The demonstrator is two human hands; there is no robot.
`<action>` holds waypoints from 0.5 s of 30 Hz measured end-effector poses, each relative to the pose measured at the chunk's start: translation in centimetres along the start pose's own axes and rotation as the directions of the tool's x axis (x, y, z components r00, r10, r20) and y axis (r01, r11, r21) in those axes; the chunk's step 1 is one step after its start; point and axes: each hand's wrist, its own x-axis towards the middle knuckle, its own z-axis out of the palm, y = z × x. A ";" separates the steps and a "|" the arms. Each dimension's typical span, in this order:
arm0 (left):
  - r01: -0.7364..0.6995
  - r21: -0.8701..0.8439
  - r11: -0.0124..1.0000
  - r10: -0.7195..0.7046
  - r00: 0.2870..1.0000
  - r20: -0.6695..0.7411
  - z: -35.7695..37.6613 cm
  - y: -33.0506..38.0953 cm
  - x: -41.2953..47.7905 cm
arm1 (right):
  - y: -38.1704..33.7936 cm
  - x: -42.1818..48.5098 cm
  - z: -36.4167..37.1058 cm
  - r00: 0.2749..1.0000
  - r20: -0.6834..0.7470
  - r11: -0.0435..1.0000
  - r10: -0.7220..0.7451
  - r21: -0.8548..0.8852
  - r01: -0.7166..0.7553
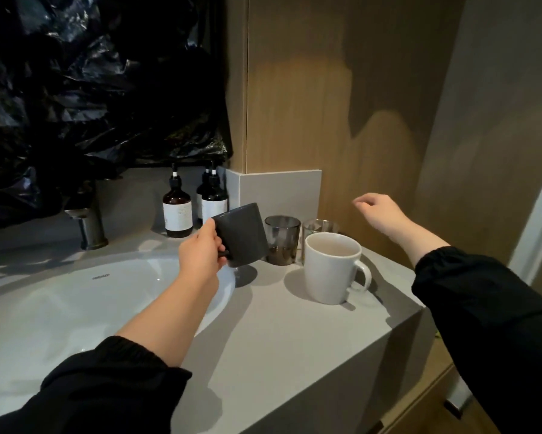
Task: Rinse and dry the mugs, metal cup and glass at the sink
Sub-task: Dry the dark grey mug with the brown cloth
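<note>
- A faucet [89, 228] stands at the far left behind the white sink [75, 296], which is set into the grey counter [279, 333].
- Two brown pump bottles [178, 211] stand upright at the back wall.
- The left forearm reaches up diagonally from the lower left in a black sleeve. The left hand [200, 253] grips the dark grey mug [244, 233], fingers curled round its handle and thumb against its side.
- The dark grey mug is held clear of the counter, over the sink's right rim. Its long axis is near upright with the top leaning left. Its handle faces the palm, and I cannot tell which end is the mouth.
- Just right of it stand a smoky grey tumbler [282, 241] and a paler tumbler [320, 227], both upright.
- The white mug [330, 270] stands in front of the paler tumbler, mouth up and handle pointing right.
- The right hand [377, 211] hangs in the air beyond the white mug, wrist bent and fingers loosely curled downward, grasping nothing.
</note>
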 end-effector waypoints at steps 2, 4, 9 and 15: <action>-0.002 -0.031 1.000 0.001 1.000 -0.011 0.4 0.0 1.2 | 1.5 2.1 0.9 0.992 0.120 1.000 -0.023 0.006 0.022; -0.005 -0.043 0.999 0.003 0.999 -0.035 0.9 -0.2 2.5 | 2.6 4.1 1.8 0.970 0.238 0.997 -0.054 -0.032 0.063; 0.046 -0.018 0.999 -0.048 0.994 -0.094 1.6 -1.5 6.2 | 4.3 7.8 3.6 0.774 0.633 0.968 -0.018 -0.182 0.171; 0.038 0.011 0.999 -0.038 0.998 -0.051 1.6 -3.1 8.1 | 6.8 9.0 5.6 0.805 0.591 0.974 -0.058 -0.145 0.176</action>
